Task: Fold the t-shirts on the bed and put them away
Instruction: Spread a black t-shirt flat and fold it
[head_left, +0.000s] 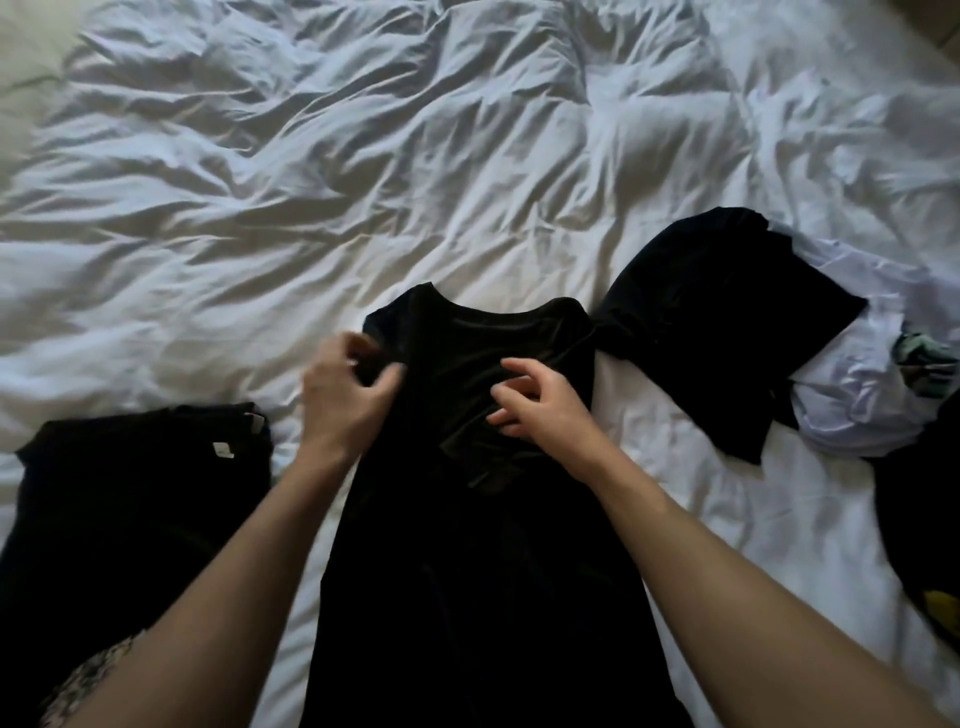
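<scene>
A black t-shirt (467, 545) lies flat on a bed, directly beneath both hands. Its long axis runs straight away from the person, hem nearest and the scooped neckline at the far end, just beyond the fingertips. The fabric is plain and dark; one sleeve stretches out past the right hand, and the sleeve side by the left hand is drawn in.

The left hand (345, 395) sits at the shirt's left shoulder edge, fingers and thumb curled in, pinching a fold of the black cloth. The right hand (540, 405) rests over the chest area, fingers loosely bent and spread slightly; whether it grips fabric cannot be told.

Outward from the left hand, close to the person, lies a folded black garment (135, 499) with a small pale tag showing. Outward from the right hand lies a heap of crumpled clothes: a black piece (727, 322) on top, then pale lilac cloth (862, 400), and a dark item with a yellow patch (930, 561) at the frame edge.

Beyond both hands, a rumpled white duvet (415, 156) covers the bed into the distance.
</scene>
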